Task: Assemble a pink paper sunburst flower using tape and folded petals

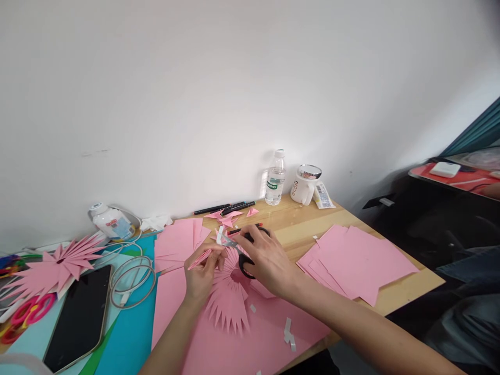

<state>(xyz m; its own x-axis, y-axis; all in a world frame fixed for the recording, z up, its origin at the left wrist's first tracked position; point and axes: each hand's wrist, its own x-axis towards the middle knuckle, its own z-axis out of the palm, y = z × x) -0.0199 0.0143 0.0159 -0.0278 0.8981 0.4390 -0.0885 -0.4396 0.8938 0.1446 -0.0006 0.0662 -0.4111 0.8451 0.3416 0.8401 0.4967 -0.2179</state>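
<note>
My right hand (267, 258) is closed on the handles of black scissors (247, 264), whose blades point left. Between the blades' tips and my left hand is a white strip (220, 235), perhaps tape or backing paper. My left hand (203, 273) pinches a folded piece of pink paper (200, 259). Beneath both hands lies a pleated pink paper fan (230, 304) with pointed ends, partly hidden by my hands. It rests on a large pink sheet (219, 354). White scraps (289, 333) lie on that sheet.
Pink sheets (359, 260) are piled at right. A water bottle (275, 179), a mug (303, 187) and black markers (234, 207) stand or lie near the wall. At left are a phone (80, 317), a coiled cable (133, 281), pink-handled scissors (35, 310) and another pink fan (58, 265).
</note>
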